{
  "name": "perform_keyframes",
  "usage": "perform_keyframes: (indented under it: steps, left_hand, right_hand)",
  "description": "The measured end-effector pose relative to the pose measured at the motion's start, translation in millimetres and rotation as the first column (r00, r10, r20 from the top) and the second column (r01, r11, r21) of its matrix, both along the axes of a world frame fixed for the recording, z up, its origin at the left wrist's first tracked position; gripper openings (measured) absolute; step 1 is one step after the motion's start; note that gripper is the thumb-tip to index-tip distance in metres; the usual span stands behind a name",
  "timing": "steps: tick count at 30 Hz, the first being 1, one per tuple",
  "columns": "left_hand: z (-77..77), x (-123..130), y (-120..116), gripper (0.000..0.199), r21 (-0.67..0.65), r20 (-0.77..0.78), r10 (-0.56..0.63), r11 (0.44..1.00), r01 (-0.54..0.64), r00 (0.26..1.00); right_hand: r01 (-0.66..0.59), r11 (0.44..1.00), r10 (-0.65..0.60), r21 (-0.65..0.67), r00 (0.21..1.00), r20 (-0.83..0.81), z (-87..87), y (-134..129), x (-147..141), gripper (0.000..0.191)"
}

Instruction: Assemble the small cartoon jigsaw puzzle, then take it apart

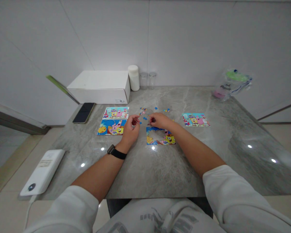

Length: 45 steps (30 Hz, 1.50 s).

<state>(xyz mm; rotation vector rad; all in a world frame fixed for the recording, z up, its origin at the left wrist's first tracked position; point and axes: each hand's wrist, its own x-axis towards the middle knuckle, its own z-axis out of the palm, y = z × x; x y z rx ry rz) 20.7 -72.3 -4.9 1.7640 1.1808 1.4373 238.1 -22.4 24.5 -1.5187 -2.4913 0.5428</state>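
Observation:
Curled fingers mark my left hand (pixel 132 127), which is beside the right edge of a printed picture sheet (pixel 106 126); a small piece seems to be at its fingertips, too small to name. My right hand (pixel 158 120) is pinched above a partly filled puzzle (pixel 170 139) with a gap in its middle; what its fingers hold is hidden. Loose puzzle pieces (pixel 156 108) lie around and beyond both hands. Farther right lies a complete-looking cartoon puzzle (pixel 196 119).
At the back left are a white box (pixel 99 92), a white bottle (pixel 134 78) and two glasses (pixel 152 81). A phone (pixel 84 113) and a white device with a cable (pixel 43 172) lie left. A plastic bag (pixel 232 84) stands back right.

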Motion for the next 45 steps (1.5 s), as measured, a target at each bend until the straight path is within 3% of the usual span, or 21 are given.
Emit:
perform_keyframes:
  steps: [8,16,25,34,41,45]
  left_hand:
    - [-0.9,1,0,0.032,-0.005,-0.012,0.000,1.000,0.000,1.000]
    - [-1.7,0,0,0.030,-0.029,-0.013,-0.017,0.999,0.017,1.000]
    - [0.6,-1,2,0.033,-0.010,0.005,0.032,0.999,-0.032,0.999]
    - [1.0,-3,3,0.044,-0.016,0.067,0.110,0.994,-0.110,0.992]
    - [2.2,-2,2,0.043,-0.027,0.073,0.107,0.994,-0.106,0.992]
    - [2.6,-1,2,0.042,-0.021,0.070,0.101,0.995,-0.100,0.992]
  right_hand:
    - [-0.037,0.990,0.008,-0.133,0.977,-0.213,-3.9,5,9,0.011]
    - [0.033,0.991,-0.056,-0.133,0.983,-0.176,-2.2,11,18,0.019]
    - [0.119,0.992,-0.121,-0.037,0.991,-0.064,6.9,9,19,0.023]
    - [0.359,0.926,-0.322,0.118,0.913,-0.249,18.1,16,38,0.030]
    - [0.377,0.915,-0.338,0.145,0.911,-0.235,17.1,17,42,0.027]
    - [0.287,0.948,-0.270,0.135,0.954,-0.132,16.5,18,36,0.027]
